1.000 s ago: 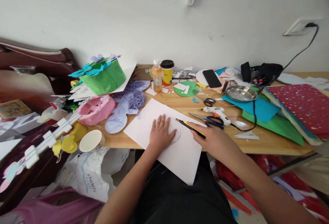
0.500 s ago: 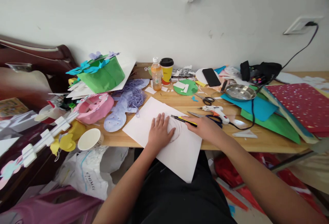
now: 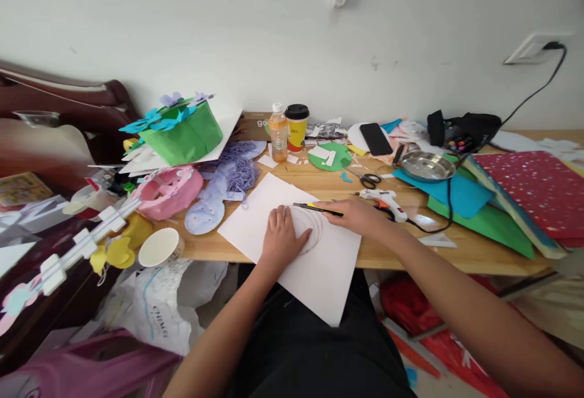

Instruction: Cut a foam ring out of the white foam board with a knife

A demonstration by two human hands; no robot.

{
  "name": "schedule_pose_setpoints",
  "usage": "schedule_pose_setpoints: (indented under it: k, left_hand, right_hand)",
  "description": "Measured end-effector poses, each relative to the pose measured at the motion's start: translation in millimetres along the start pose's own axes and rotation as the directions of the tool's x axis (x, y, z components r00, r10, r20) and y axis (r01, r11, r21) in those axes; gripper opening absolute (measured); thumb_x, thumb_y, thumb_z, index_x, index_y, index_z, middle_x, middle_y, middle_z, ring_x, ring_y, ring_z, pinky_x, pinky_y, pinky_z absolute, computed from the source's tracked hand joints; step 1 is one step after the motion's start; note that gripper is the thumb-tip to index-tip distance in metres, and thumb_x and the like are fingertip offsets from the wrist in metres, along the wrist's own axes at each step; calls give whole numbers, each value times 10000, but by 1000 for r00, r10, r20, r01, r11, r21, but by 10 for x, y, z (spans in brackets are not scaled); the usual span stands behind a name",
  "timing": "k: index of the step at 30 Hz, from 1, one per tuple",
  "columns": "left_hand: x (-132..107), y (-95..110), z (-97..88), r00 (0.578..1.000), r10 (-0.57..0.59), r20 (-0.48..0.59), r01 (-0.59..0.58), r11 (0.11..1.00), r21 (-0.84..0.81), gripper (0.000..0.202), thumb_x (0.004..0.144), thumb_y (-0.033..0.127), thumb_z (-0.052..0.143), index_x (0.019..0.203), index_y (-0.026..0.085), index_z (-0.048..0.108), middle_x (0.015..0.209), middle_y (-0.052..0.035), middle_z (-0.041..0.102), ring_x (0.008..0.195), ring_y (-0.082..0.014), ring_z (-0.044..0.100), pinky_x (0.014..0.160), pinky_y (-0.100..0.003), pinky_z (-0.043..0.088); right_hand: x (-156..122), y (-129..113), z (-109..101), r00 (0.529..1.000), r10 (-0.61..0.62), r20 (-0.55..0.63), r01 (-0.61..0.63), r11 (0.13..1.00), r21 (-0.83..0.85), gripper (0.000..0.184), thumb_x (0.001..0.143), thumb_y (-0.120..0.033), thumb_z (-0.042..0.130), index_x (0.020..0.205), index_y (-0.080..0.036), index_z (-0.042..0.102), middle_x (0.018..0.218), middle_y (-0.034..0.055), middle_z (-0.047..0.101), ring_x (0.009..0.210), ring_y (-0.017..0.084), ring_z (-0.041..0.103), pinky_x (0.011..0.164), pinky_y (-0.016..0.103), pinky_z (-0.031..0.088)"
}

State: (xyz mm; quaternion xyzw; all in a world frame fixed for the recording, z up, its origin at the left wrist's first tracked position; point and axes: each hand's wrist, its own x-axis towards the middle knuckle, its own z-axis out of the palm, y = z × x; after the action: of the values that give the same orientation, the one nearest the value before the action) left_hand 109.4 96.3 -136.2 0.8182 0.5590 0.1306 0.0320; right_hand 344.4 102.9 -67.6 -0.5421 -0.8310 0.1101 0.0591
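Note:
A white sheet of thick paper or card (image 3: pixel 328 282) lies askew at the table's front edge, one corner overhanging toward my lap. Curved pencil-like lines form a round outline at its middle. My left hand (image 3: pixel 283 237) rests on the sheet left of the outline, thumb spread and fingers slightly bent, pressing it down. In my right hand (image 3: pixel 358 216) is a yellow-and-black utility knife (image 3: pixel 319 209), held low and nearly flat. Its tip points left, at the upper part of the outline, close to my left fingertips. Whether the blade touches the sheet is too fine to tell.
Right of the sheet are a glue gun (image 3: pixel 385 202), scissors (image 3: pixel 369 180) and a metal dish (image 3: pixel 427 166). Behind stand a juice bottle (image 3: pixel 278 134) and a lidded cup (image 3: pixel 297 129). Purple yarn (image 3: pixel 241 170) and a paper bowl (image 3: pixel 159 247) are at left.
My right hand has shifted a little left with the utility knife, its tip now nearer my left fingers. The left fingers are slightly more drawn in; the sheet stays in place.

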Motion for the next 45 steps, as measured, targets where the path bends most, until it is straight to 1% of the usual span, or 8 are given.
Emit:
schedule_pose_setpoints:
  k: [4, 11, 18, 24, 31, 38, 42, 45]
  left_hand:
    - [-8, -11, 20, 999, 15, -43, -15, 1000, -4, 803, 933, 601, 541, 1475, 19, 437, 1497, -252, 473, 1406, -431, 398, 1150, -541, 364]
    - [-7, -27, 46, 999, 25, -40, -26, 1000, -17, 779, 940, 601, 524, 1475, 42, 441, 1494, -233, 470, 1405, -421, 387, 1151, -533, 360]
    - [28, 4, -13, 999, 44, -15, -43, 999, 24, 745, 957, 570, 500, 1448, 11, 474, 1478, -251, 485, 1380, -411, 410, 1184, -540, 293]
    - [42, 34, -18, 999, 32, -25, -31, 999, 43, 747, 942, 577, 509, 1428, 10, 502, 1472, -250, 494, 1361, -420, 413, 1171, -542, 306]
    - [42, 29, -21, 999, 29, -28, -28, 999, 41, 743, 939, 580, 511, 1422, 16, 518, 1456, -240, 497, 1350, -421, 411, 1168, -534, 316]
    - [31, 31, -70, 998, 48, -30, -48, 999, 23, 606, 946, 547, 538, 1494, 291, 518, 1446, -164, 476, 1330, -410, 419, 1138, -573, 341]
    - [34, 44, -80, 999, 40, -20, -40, 999, 17, 597, 941, 542, 547, 1489, 307, 530, 1451, -165, 465, 1335, -418, 406, 1135, -573, 345]
    - [37, 53, -78, 999, 42, -26, -41, 999, 21, 597, 936, 540, 553, 1485, 305, 536, 1451, -159, 469, 1333, -418, 406, 1134, -577, 346]
  right_hand:
    - [119, 115, -87, 997, 18, 75, -17, 1000, -2, 451, 989, -378, 501, 1433, -427, 563, 1298, 10, 714, 1029, 259, 725, 865, 351, 523]
    - [331, 359, -242, 971, -175, 160, 154, 979, 132, 454, 985, -422, 503, 1433, -390, 573, 1389, -11, 654, 1072, 224, 703, 925, 307, 481]
    - [546, 248, -472, 961, -190, 201, 172, 980, 103, 437, 955, -378, 545, 1384, -373, 627, 1305, -15, 712, 1080, 224, 698, 905, 299, 479]
    - [329, 100, -425, 971, -170, 169, 162, 985, 61, 445, 967, -368, 512, 1402, -385, 608, 1326, -21, 700, 1089, 223, 700, 863, 288, 490]
    - [75, -10, -388, 982, -67, 174, 70, 998, -11, 442, 985, -362, 476, 1405, -366, 612, 1092, 22, 788, 798, 188, 717, 692, 257, 450]
    - [-48, -35, -440, 982, 27, 187, -23, 999, -23, 442, 963, -364, 492, 1381, -364, 636, 1130, 39, 780, 855, 215, 731, 669, 262, 453]
    - [-116, -159, -389, 985, 95, 143, -90, 995, -41, 443, 966, -352, 468, 1369, -351, 651, 1058, 47, 793, 781, 217, 733, 650, 272, 456]
    - [-170, -252, -332, 992, 93, 85, -91, 995, -28, 439, 955, -313, 478, 1348, -302, 675, 1085, 69, 787, 899, 247, 740, 723, 284, 482]
